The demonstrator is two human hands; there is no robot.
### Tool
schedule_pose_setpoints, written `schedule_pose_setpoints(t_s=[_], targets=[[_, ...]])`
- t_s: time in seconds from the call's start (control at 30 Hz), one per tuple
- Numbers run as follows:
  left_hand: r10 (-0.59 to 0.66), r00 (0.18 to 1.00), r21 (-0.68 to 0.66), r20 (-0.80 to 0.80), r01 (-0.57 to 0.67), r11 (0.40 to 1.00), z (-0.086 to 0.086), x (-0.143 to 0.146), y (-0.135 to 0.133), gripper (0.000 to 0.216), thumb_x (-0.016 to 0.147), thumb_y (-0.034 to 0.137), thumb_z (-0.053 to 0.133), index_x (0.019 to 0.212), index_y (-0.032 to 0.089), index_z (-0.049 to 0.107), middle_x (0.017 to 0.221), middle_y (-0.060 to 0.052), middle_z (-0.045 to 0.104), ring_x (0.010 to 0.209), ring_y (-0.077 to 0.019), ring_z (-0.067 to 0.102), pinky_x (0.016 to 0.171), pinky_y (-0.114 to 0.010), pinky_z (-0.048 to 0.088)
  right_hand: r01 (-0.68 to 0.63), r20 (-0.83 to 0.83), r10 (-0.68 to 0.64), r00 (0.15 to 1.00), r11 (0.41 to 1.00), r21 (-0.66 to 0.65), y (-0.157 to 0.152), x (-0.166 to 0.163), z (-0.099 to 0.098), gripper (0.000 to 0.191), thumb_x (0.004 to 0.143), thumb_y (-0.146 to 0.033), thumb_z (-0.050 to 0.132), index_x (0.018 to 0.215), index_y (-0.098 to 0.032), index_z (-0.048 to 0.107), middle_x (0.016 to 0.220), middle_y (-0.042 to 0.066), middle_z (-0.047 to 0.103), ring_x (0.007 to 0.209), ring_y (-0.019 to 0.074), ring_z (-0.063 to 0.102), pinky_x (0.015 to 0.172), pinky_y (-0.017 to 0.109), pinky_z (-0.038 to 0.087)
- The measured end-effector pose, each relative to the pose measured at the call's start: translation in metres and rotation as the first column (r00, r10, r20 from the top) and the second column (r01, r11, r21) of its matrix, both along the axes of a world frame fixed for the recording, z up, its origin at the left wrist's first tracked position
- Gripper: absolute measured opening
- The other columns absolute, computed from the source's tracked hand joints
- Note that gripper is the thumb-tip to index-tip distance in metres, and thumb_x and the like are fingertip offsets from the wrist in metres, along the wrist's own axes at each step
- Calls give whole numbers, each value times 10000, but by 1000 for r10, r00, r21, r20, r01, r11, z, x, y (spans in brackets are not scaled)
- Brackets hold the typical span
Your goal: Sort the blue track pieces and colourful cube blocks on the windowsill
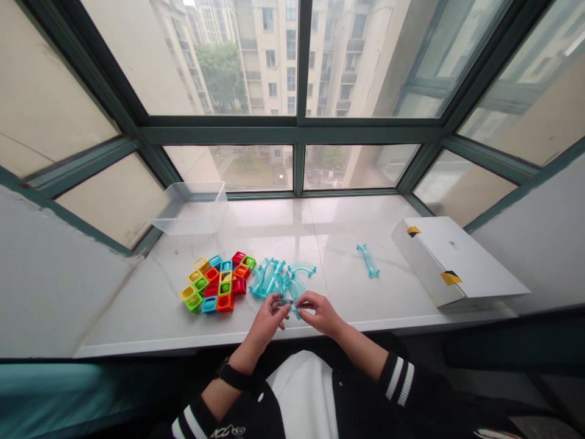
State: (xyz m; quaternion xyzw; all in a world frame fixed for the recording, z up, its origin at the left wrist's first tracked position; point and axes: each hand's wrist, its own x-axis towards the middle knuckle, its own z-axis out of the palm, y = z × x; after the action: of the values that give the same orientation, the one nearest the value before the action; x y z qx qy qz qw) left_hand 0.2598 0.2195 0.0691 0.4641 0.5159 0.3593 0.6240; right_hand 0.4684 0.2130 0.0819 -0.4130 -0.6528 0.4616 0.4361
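Observation:
My left hand (267, 318), at the front of the sill, has its thumb and fingers closed on a translucent blue piece, which they partly hide. Close on its right, my right hand (321, 312) pinches the near end of a curved blue track piece (297, 288). Whether the two pieces touch cannot be made out. Just beyond my hands lies a pile of clear blue track pieces (269, 274), straight and curved. One curved track piece (302, 268) lies at the right edge of the pile.
Left of the pile, several coloured hollow cubes (211, 290) lie in a cluster. A clear plastic tub (192, 222) stands at the back left. A single blue track piece (368, 261) rests apart to the right, before a white box (461, 262). Window frames (299, 135) border the sill (338, 225).

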Motion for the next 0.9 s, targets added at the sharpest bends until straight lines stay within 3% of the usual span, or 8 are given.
schedule_pose_setpoints(t_s=[0.1,0.2,0.3,0.47,0.63,0.73,0.9], targets=[[53,995,49,-80,-50,998,4,-10,1,655,789,667,721,1193,199,503,1187,-144,711,777,-172,686,520,-250,528,56,18,-56,998,998,10,2,9,-4,142,909,-356,709,963,-226,728,964,43,704,944,204,711,913,384,649],[100,944,190,-314,-41,981,8,-18,1,591,837,636,699,1225,210,569,1091,-88,724,774,-185,685,586,-290,566,139,14,-139,990,990,1,6,23,-10,174,915,-396,706,957,-228,721,966,43,700,945,208,712,922,401,652],[53,824,306,-563,149,940,12,-18,0,463,882,580,686,1179,228,641,959,-39,727,742,-187,677,724,-332,573,209,-12,-210,978,977,-32,6,36,-14,210,920,-431,704,955,-225,713,973,46,694,946,213,710,926,415,655],[26,593,325,-805,403,856,10,1,2,380,908,487,691,1204,250,662,1090,-92,743,871,-248,719,750,-328,523,255,-19,-257,966,964,-70,-2,46,-16,232,917,-448,710,944,-218,712,975,57,693,930,217,705,912,421,663],[30,421,259,-906,500,827,3,16,11,283,920,411,682,1152,249,670,946,-120,749,826,-296,732,681,-321,490,266,-5,-268,964,961,-74,-8,47,-20,257,910,-477,710,957,-224,716,972,61,704,952,230,709,928,439,660],[47,381,242,-924,483,841,-4,17,15,281,923,391,670,1153,229,658,890,-130,751,784,-302,742,655,-313,478,274,3,-274,962,959,-76,-9,47,-22,257,904,-477,713,953,-224,719,972,59,709,952,231,712,925,440,660],[50,366,225,-929,454,862,-8,10,14,495,926,401,673,1372,202,590,886,-148,760,773,-318,752,660,-323,481,254,-10,-256,967,964,-81,-10,43,-25,251,911,-470,709,958,-224,723,986,60,710,966,231,722,943,431,652]])
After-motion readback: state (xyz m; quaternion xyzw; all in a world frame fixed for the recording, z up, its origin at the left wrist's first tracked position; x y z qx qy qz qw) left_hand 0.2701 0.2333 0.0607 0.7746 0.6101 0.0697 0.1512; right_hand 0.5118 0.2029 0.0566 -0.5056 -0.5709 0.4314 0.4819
